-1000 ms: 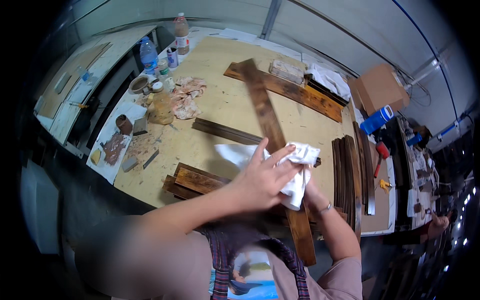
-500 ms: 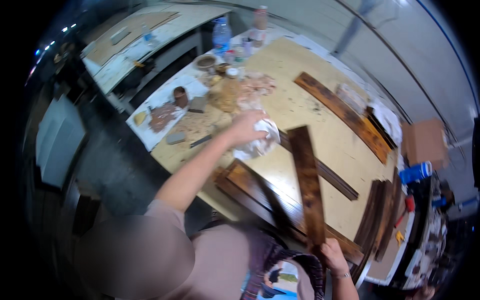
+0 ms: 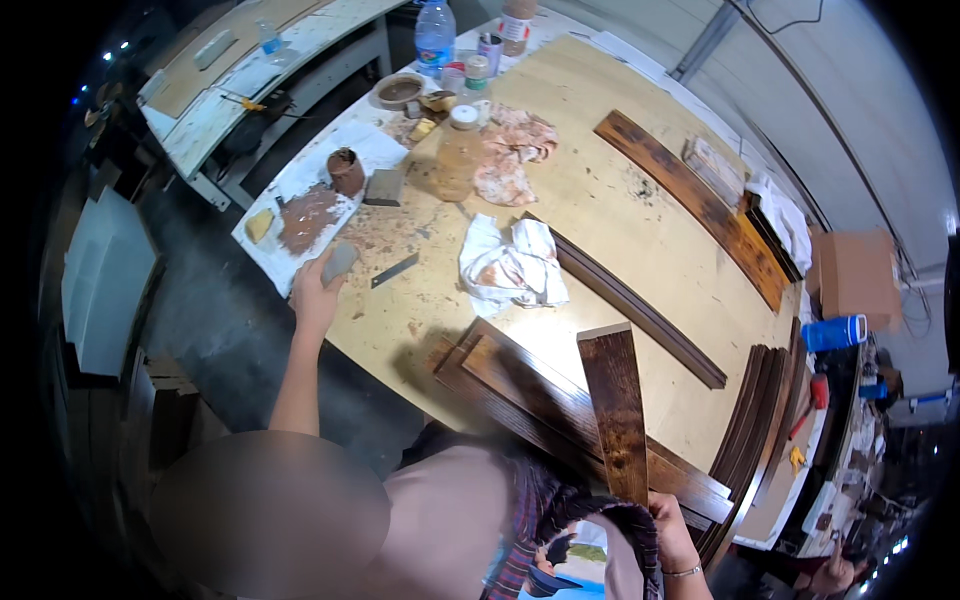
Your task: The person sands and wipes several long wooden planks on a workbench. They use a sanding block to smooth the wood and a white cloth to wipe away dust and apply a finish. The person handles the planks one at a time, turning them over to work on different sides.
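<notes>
Plywood-topped workbench (image 3: 420,320) beside pale wall (image 3: 850,90) | left hand (image 3: 315,295) grasps grey block (image 3: 340,262), left edge | right hand (image 3: 672,532) grips stained wooden board (image 3: 615,400) over near-edge stack (image 3: 490,360) | plywood (image 3: 670,270) showing between dark moulding (image 3: 627,305), far plank (image 3: 690,205)

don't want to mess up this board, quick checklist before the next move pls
1. Right hand gripping the board: ok.
2. Left hand on the grey block: ok, touching it.
3. Grey block lifted off the table: cannot tell.
4. White cloth out of both hands: ok, lying crumpled on the table.
5. Jar capped: ok, white lid on.
6. Table free of specks: not ok.
</notes>
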`<state>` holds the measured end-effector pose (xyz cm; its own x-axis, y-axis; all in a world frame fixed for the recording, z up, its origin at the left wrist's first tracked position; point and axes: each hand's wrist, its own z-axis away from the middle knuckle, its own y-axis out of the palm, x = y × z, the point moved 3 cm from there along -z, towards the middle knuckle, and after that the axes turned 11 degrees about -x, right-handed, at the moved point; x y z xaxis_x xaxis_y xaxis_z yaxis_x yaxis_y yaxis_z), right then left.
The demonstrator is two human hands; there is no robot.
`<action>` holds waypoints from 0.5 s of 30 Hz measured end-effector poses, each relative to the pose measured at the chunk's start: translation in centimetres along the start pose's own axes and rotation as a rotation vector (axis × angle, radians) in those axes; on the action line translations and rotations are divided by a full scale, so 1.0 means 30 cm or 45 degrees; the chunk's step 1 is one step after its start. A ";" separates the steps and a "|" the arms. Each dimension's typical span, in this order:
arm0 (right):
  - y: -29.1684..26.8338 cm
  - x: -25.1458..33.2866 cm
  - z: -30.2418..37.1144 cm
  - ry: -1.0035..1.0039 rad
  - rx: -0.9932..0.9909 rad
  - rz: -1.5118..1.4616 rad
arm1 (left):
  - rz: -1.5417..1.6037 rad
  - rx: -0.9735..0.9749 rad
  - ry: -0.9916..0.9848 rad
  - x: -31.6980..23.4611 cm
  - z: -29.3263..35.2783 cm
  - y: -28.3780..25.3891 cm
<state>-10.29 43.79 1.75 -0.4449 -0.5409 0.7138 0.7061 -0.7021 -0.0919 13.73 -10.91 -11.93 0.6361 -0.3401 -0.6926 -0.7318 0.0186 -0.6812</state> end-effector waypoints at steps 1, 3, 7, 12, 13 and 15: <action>0.017 0.012 -0.008 -0.045 -0.020 -0.009 | 0.415 0.047 -0.114 -0.045 0.009 0.020; 0.083 0.079 -0.006 -0.228 -0.186 0.058 | 0.957 0.187 -0.136 -0.223 0.055 0.024; 0.058 0.085 0.016 -0.486 -0.553 0.533 | 0.946 0.391 0.578 -0.702 0.127 -0.042; 0.050 0.035 0.032 -0.514 -0.518 0.700 | 1.181 0.692 0.926 -0.927 0.193 -0.012; 0.048 0.017 0.037 -0.482 -0.509 0.664 | 1.179 0.727 0.972 -0.967 0.208 -0.019; 0.042 -0.014 0.046 -0.421 -0.488 0.591 | 1.208 0.865 1.062 -0.999 0.234 -0.020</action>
<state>-8.48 43.76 2.30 0.0911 -0.6986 0.7097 0.5114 -0.5787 -0.6353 -3.17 5.87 7.58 -0.5189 -0.3826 -0.7644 -0.3825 0.9037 -0.1926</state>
